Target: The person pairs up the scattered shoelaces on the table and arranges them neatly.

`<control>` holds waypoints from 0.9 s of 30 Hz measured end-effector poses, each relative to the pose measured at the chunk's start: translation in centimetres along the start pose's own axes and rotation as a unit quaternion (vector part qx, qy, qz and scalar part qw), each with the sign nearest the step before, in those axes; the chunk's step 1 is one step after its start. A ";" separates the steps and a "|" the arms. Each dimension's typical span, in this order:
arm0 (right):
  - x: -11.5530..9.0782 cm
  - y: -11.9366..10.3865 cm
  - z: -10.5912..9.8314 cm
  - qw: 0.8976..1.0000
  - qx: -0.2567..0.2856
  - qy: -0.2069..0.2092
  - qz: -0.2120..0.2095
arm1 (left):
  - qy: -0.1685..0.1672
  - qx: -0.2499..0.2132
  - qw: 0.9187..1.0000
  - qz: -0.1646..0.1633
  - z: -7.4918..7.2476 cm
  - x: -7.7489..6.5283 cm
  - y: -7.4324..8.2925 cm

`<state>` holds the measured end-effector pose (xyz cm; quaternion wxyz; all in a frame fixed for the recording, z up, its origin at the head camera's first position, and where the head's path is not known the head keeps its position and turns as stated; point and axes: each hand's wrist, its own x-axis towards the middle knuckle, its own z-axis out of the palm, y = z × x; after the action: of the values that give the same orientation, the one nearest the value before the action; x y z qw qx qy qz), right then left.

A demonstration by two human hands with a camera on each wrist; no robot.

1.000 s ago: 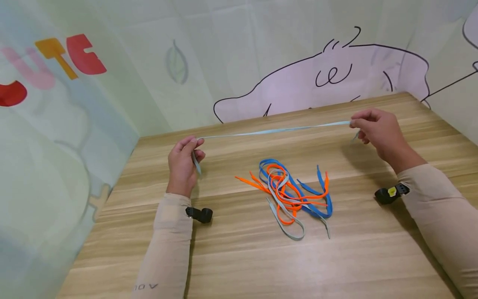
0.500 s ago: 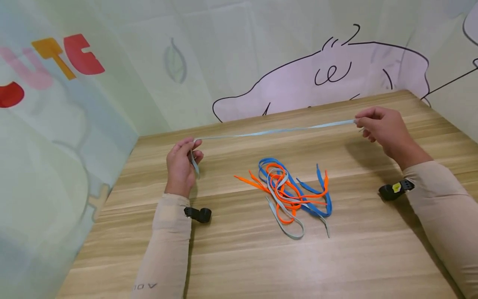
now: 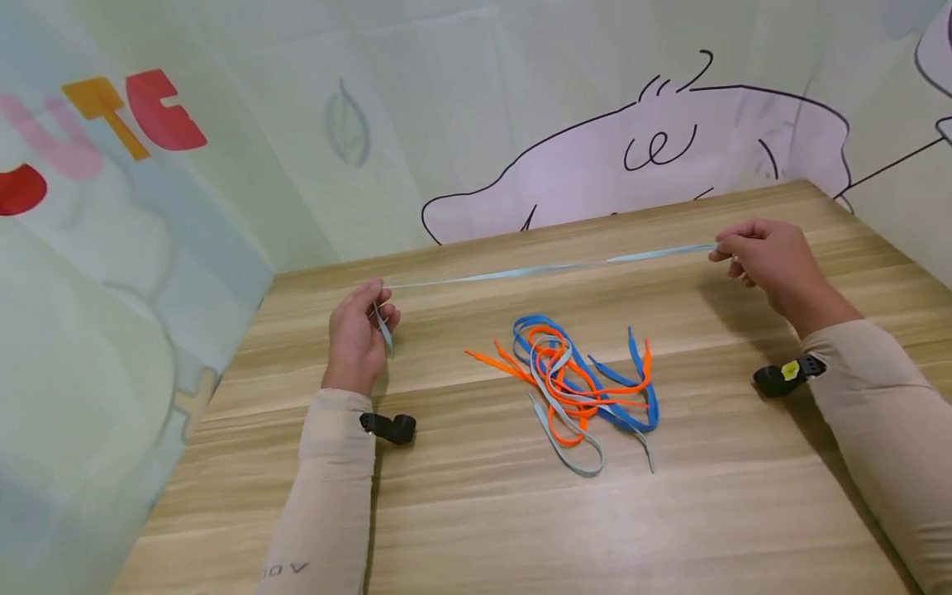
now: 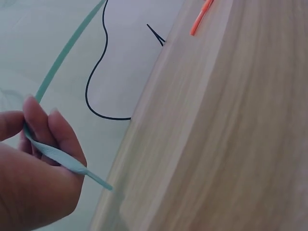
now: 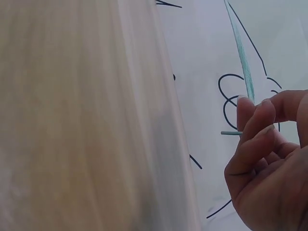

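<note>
A pale blue-green shoelace [image 3: 521,272] is stretched nearly straight between the two hands, above the far part of the table. The left hand [image 3: 357,335] pinches it near one end; a short tail with its tip [image 4: 98,180] hangs past the palm in the left wrist view. Thumb and fingertips of the right hand [image 3: 769,260] pinch the other end. In the right wrist view a bit of the lace's tip [image 5: 231,133] sticks out beside the right hand's fingers. Nearer the person, orange shoelaces [image 3: 568,440], a blue shoelace [image 3: 647,421] and a grey shoelace [image 3: 587,473] lie tangled together.
The wooden table [image 3: 461,512] meets a printed cloth backdrop [image 3: 416,99] at its far and left edges. Black wrist cameras are strapped to the left sleeve [image 3: 335,446] and the right sleeve [image 3: 863,388].
The right hand has moved slightly right and the left hand slightly left and nearer, with the pale lace still held between them. The tangled laces lie as before.
</note>
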<state>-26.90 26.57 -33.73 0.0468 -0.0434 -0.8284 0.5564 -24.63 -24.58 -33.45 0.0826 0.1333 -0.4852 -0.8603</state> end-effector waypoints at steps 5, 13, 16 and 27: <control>0.0 0.3 -0.2 1.000 -0.002 0.005 0.007 | -0.010 -0.037 0.999 -0.013 -0.4 0.2 -0.1; 0.0 0.3 -0.3 1.000 0.001 0.002 0.016 | -0.047 -0.034 0.997 -0.052 -0.9 0.1 0.0; 0.1 0.3 -0.1 1.000 -0.004 0.000 0.020 | -0.056 -0.025 0.997 -0.056 -0.9 0.0 0.0; 0.1 0.4 -0.1 1.000 -0.009 -0.003 0.017 | -0.058 -0.010 0.995 -0.075 -0.8 0.0 -0.3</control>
<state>-26.94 26.86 -34.09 0.0343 -0.0558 -0.8328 0.5498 -24.41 -25.11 -34.09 -0.0096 0.1182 -0.4689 -0.8753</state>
